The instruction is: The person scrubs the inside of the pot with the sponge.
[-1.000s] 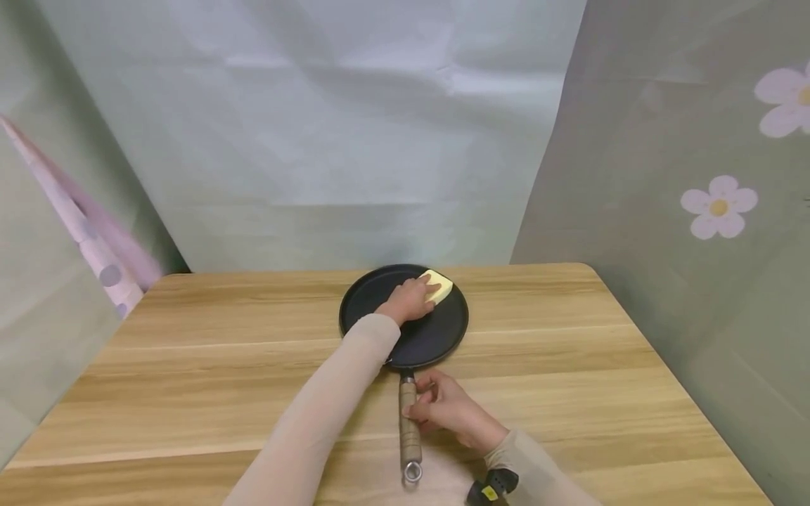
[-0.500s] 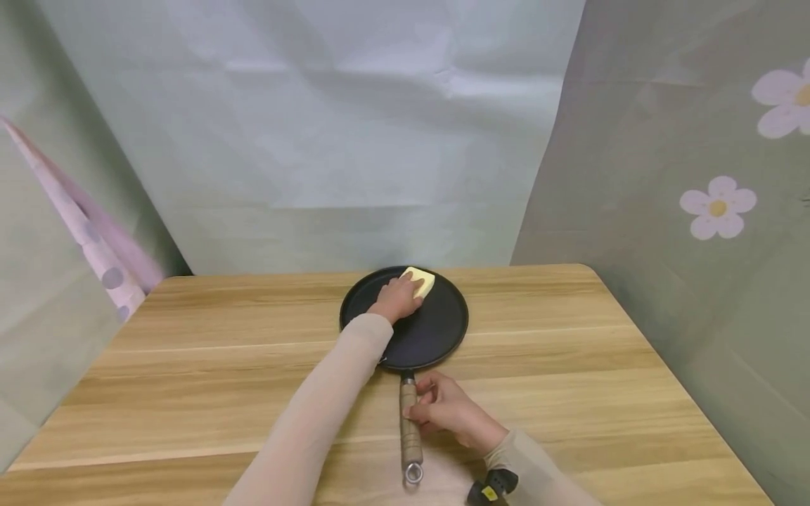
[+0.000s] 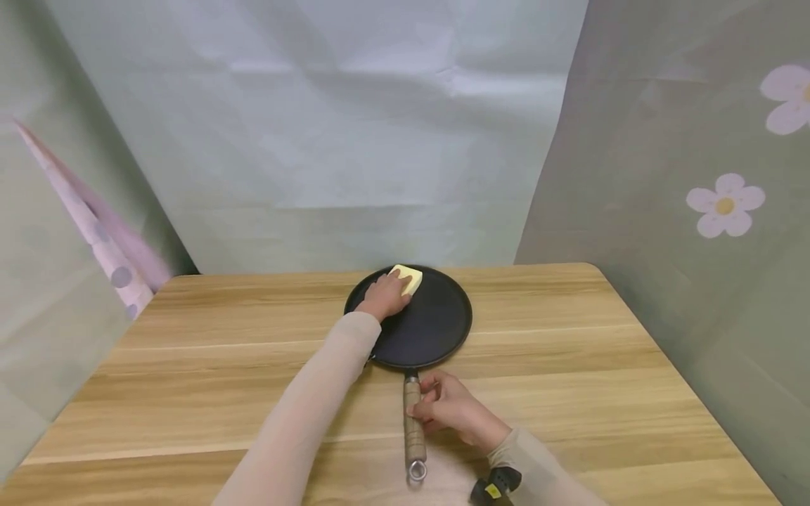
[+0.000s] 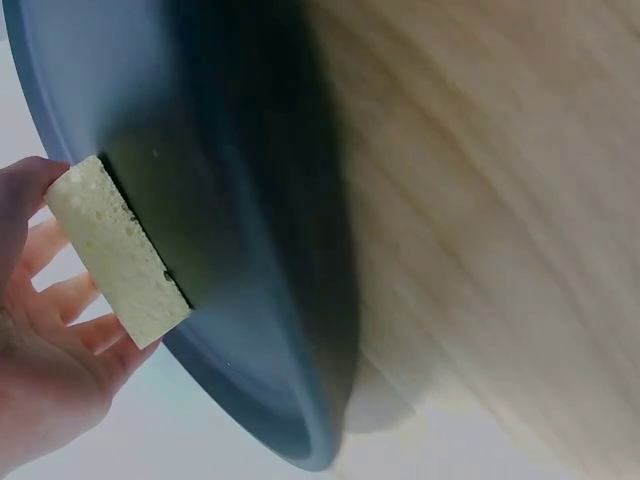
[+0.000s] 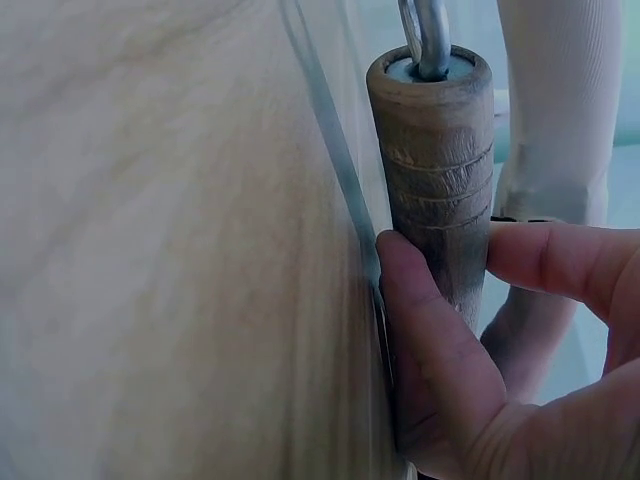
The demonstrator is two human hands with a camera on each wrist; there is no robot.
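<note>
A round, flat black frying pan (image 3: 436, 320) lies on the wooden table, its wooden handle (image 3: 414, 436) pointing toward me. My left hand (image 3: 384, 295) reaches across the pan and grips a pale yellow sponge (image 3: 413, 278) at the pan's far left part. In the left wrist view the sponge (image 4: 120, 255) stands between thumb and fingers, its dark underside against the pan surface (image 4: 230, 190). My right hand (image 3: 458, 411) holds the handle from its right side. The right wrist view shows thumb and fingers on either side of the wooden grip (image 5: 435, 170).
The wooden table (image 3: 569, 365) extends to both sides of the pan. A pale cloth backdrop (image 3: 380, 140) hangs behind its far edge, with a flower-printed curtain (image 3: 633, 176) at the right. A black watch-like band (image 3: 496, 485) sits at my right wrist.
My left hand has slid the sponge leftward across the far part of the pan. The right hand keeps its hold on the handle, and the pan stays in place.
</note>
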